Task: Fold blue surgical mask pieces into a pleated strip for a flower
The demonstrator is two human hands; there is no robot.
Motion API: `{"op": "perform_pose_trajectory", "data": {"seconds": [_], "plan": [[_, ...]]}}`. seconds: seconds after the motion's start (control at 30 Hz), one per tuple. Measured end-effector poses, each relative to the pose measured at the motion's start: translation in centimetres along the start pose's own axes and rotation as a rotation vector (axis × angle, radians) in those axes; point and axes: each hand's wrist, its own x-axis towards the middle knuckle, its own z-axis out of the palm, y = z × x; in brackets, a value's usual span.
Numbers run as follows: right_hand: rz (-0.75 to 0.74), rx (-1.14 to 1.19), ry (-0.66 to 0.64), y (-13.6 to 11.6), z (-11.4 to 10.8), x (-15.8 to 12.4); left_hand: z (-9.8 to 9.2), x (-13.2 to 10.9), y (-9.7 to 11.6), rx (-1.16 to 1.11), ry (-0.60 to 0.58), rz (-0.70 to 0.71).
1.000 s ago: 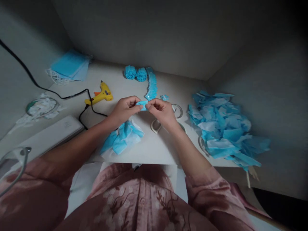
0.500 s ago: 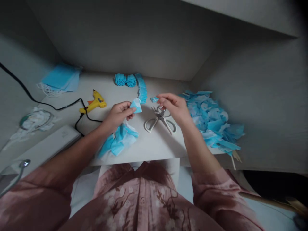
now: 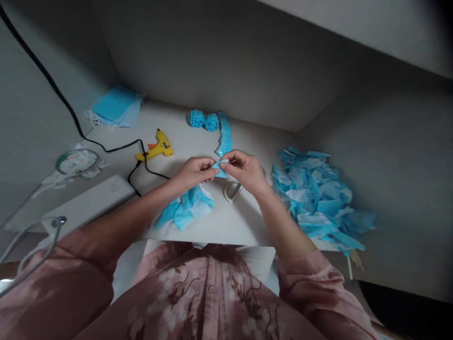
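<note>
My left hand point(image 3: 200, 171) pinches a small blue and white fabric piece point(image 3: 220, 173) between thumb and fingers. Meeting it at the same piece, my right hand point(image 3: 246, 171) has thumb and forefinger closed on its upper edge. Under my right hand lie the scissors point(image 3: 230, 192); one pale handle loop shows, and their blades are hidden. Just beyond my fingertips is a strip of overlapping folded blue pieces point(image 3: 225, 133). Two blue fabric rosettes, a left one point(image 3: 196, 118) and a right one point(image 3: 212, 122), sit beside its far end. Crumpled blue fabric point(image 3: 186, 208) lies near my left forearm.
A big heap of blue scraps point(image 3: 318, 193) fills the right side. To the left are a yellow glue gun point(image 3: 159, 146) with black cord, a stack of blue masks point(image 3: 118, 107), white straps point(image 3: 78, 163) and a long white box point(image 3: 92, 200). Walls enclose the table.
My hands have come together; the right one moved left onto the fabric piece and now covers most of the scissors. The view has shifted, so the table's things appear farther right.
</note>
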Motion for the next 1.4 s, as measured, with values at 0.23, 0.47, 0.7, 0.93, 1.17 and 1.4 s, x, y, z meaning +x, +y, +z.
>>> {"op": "perform_pose_trajectory", "data": {"seconds": [0.23,0.47,0.7,0.93,1.17,1.4], "plan": [[-0.288,-0.220,0.016,0.2,-0.4,-0.5,-0.4,0.1,-0.2,-0.097,-0.016,-0.071],[-0.553,-0.443,0.007,0.9,-1.0,-0.9,-0.3,-0.2,0.6,-0.133,-0.017,-0.095],[-0.650,-0.495,0.048,1.6,-0.9,-1.1,-0.3,-0.2,0.6,-0.111,-0.026,-0.096],[-0.623,-0.557,0.053,1.9,-0.7,-1.2,-0.3,-0.1,0.5,-0.106,-0.031,-0.082],[-0.662,-0.628,0.077,2.1,-0.6,-1.2,-0.3,0.0,0.4,-0.100,-0.018,-0.093],[-0.434,-0.304,0.094,1.7,-0.5,-1.9,-0.5,0.0,-0.1,-0.102,0.058,-0.080]]}}
